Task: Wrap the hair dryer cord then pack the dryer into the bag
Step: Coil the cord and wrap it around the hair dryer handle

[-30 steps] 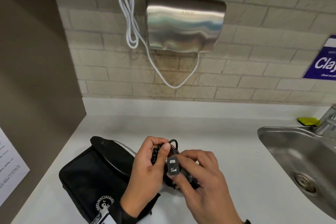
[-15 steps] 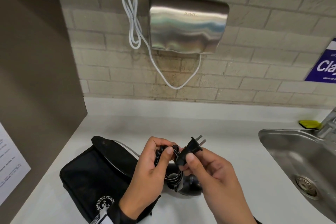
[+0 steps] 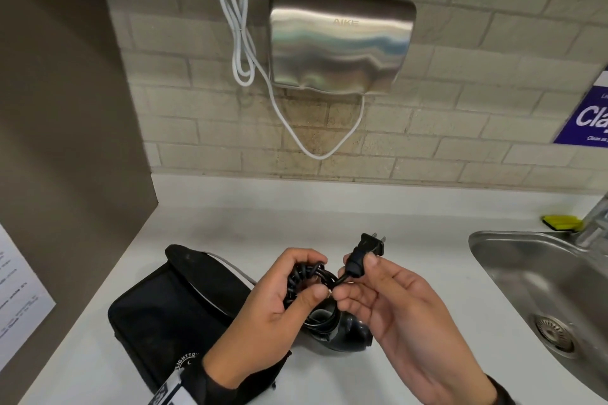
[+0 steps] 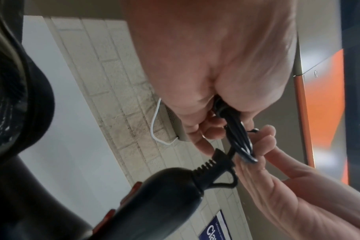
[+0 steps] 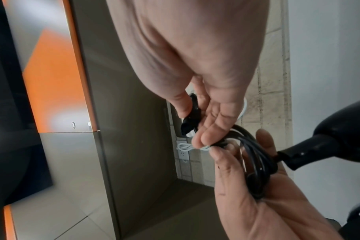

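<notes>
My left hand (image 3: pixel 289 286) grips the coiled black cord (image 3: pixel 304 276) just above the counter; the same cord bundle (image 4: pixel 238 138) runs between its fingers in the left wrist view. My right hand (image 3: pixel 368 276) pinches the black plug (image 3: pixel 365 251) between thumb and fingers, prongs pointing up and right. The plug (image 5: pixel 190 116) shows against the right palm in the right wrist view. The black hair dryer (image 3: pixel 342 332) hangs below both hands, mostly hidden; its handle (image 4: pixel 154 201) with red switches shows. The black bag (image 3: pixel 174 316) lies on the counter, left of the hands.
A steel sink (image 3: pixel 539 299) is set into the white counter (image 3: pixel 394 233) at the right. A steel hand dryer (image 3: pixel 339 39) with a white cable (image 3: pixel 243 52) hangs on the brick wall. A brown side wall (image 3: pixel 65 108) closes off the left. A yellow sponge (image 3: pixel 562 222) sits behind the sink.
My right hand has pulled the plug out of the coil and lifted it up and to the right. The left hand keeps its grip on the coiled cord.
</notes>
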Demonstrator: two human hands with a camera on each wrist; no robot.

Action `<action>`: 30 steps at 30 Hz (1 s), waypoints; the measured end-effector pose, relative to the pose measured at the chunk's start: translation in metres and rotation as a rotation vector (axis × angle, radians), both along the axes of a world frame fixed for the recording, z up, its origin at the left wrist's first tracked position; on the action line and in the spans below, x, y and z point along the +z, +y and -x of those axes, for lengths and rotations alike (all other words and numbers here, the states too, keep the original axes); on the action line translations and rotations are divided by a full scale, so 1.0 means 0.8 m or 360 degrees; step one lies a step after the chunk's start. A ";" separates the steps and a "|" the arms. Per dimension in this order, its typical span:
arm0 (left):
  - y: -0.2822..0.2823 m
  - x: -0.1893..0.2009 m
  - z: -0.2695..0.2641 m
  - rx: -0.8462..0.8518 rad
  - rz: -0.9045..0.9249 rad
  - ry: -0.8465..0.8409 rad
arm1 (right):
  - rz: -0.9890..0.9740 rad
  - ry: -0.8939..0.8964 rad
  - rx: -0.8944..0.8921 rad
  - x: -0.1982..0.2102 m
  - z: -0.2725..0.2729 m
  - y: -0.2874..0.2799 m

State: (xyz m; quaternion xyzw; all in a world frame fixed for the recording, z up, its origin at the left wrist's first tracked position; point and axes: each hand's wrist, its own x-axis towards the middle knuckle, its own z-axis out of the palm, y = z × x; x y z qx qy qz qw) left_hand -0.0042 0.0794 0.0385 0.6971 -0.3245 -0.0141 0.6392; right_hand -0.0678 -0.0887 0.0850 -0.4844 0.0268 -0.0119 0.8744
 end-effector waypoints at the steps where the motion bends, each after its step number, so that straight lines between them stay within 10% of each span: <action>1: 0.001 0.001 -0.001 -0.0001 -0.0052 -0.0016 | 0.0006 0.0001 0.0003 0.000 0.000 0.000; 17: 0.003 0.000 -0.007 0.0098 -0.0335 -0.0359 | -0.0135 0.0118 -0.0110 0.023 -0.007 0.012; 24: 0.005 -0.004 -0.002 0.0085 -0.0329 -0.0302 | 0.0531 0.0322 -0.0491 -0.005 -0.010 0.009; 30: 0.006 -0.003 -0.003 0.0076 -0.0345 -0.0270 | 0.1434 -0.0296 -0.0681 -0.018 -0.012 -0.002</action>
